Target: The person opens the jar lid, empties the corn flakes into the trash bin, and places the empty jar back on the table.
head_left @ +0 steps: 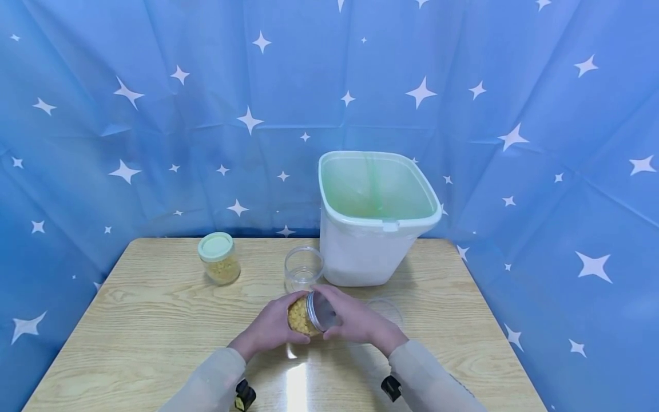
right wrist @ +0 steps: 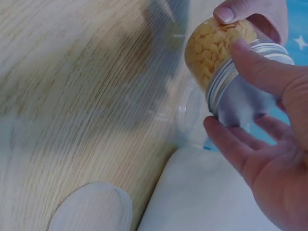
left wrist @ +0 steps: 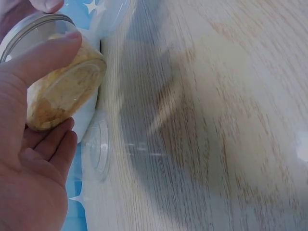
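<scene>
Between both hands, above the table, a clear jar [head_left: 301,316] of yellow flakes is tipped on its side. My left hand [head_left: 271,327] grips the jar's body, thumb on one side and fingers on the other. Its silver metal lid [right wrist: 245,96] faces right, and my right hand [head_left: 356,316] holds this lid by the rim with thumb and fingers. The lid sits on the jar's mouth. In the left wrist view the jar's base [left wrist: 67,94] is turned toward the camera. Just behind the hands stands a clear open container [head_left: 304,269].
At the back left is a jar [head_left: 221,266] with a pale green lid and yellow contents. A white bin [head_left: 360,252] with a mint rim stands at the back right. A clear round lid [right wrist: 94,209] lies on the wooden table [head_left: 154,343] near the bin.
</scene>
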`<move>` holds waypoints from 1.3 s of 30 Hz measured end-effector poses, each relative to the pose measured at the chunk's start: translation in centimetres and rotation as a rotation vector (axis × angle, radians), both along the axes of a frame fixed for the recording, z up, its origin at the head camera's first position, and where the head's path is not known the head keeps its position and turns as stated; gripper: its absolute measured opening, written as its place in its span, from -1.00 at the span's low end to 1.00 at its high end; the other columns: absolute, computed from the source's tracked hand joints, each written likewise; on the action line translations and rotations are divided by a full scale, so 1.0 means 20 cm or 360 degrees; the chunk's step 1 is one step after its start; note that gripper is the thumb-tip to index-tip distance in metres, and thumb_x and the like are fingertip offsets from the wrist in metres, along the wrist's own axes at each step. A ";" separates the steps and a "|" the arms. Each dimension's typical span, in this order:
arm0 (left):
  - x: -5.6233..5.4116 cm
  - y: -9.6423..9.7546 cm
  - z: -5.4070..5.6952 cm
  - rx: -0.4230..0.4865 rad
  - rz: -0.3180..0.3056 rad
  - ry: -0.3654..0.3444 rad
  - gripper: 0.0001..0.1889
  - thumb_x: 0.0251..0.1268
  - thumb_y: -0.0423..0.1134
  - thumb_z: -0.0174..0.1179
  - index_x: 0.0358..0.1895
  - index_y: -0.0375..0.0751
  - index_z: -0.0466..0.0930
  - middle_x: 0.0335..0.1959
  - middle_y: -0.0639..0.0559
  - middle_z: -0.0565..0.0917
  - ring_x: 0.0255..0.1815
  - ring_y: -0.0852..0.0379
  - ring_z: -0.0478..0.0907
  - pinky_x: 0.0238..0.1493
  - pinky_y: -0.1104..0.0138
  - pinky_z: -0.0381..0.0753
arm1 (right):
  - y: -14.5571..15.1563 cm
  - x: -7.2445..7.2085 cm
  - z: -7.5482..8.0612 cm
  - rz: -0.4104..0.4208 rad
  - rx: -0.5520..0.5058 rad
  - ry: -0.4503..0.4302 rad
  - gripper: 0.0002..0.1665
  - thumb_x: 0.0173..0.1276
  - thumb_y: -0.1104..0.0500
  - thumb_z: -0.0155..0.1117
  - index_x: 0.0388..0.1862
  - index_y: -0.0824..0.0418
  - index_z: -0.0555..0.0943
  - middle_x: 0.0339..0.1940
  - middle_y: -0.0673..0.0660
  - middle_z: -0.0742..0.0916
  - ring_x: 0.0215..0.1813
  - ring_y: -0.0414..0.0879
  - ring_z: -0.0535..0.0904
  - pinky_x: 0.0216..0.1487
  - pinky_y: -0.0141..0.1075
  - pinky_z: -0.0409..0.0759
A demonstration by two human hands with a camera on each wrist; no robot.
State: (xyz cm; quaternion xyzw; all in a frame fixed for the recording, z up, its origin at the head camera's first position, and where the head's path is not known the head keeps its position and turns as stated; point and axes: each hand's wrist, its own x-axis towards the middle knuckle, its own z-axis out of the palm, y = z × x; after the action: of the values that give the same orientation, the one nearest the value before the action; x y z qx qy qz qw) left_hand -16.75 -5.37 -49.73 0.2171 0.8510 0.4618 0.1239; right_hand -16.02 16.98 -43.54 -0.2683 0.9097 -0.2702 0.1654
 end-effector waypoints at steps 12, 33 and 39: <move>0.00 0.00 0.01 0.0022 0.0012 -0.0011 -0.03 -0.24 -0.13 0.59 0.40 -0.08 0.32 0.18 -0.01 0.58 0.05 0.10 0.53 0.07 0.18 0.55 | 0.00 0.00 0.00 -0.0373 0.0110 0.0041 0.10 0.30 -0.51 -0.05 0.60 0.09 0.00 0.57 0.20 0.25 0.52 0.19 0.24 0.45 0.09 0.32; 0.00 0.00 0.00 0.0031 0.0012 -0.0006 -0.02 -0.26 -0.18 0.60 0.39 -0.09 0.33 0.18 0.02 0.57 0.06 0.10 0.52 0.08 0.19 0.54 | 0.00 0.00 -0.01 -0.0139 0.0122 -0.0058 0.14 0.24 -0.39 0.22 0.58 0.15 0.04 0.42 0.28 0.40 0.30 0.14 0.48 0.23 0.03 0.53; 0.00 -0.01 0.01 0.0024 0.0029 -0.0005 -0.03 -0.27 -0.17 0.60 0.38 -0.06 0.34 0.17 0.02 0.58 0.05 0.10 0.52 0.09 0.16 0.54 | 0.00 -0.01 0.00 -0.0020 0.0057 -0.0022 0.11 0.20 -0.04 0.44 0.59 0.04 0.02 0.51 0.19 0.29 0.35 0.07 0.44 0.22 -0.07 0.56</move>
State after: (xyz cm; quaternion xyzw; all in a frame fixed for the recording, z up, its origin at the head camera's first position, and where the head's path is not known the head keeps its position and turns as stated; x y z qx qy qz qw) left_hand -16.78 -5.47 -49.60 0.2097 0.8492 0.4697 0.1193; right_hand -16.26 17.04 -43.61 -0.2578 0.9149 -0.2569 0.1747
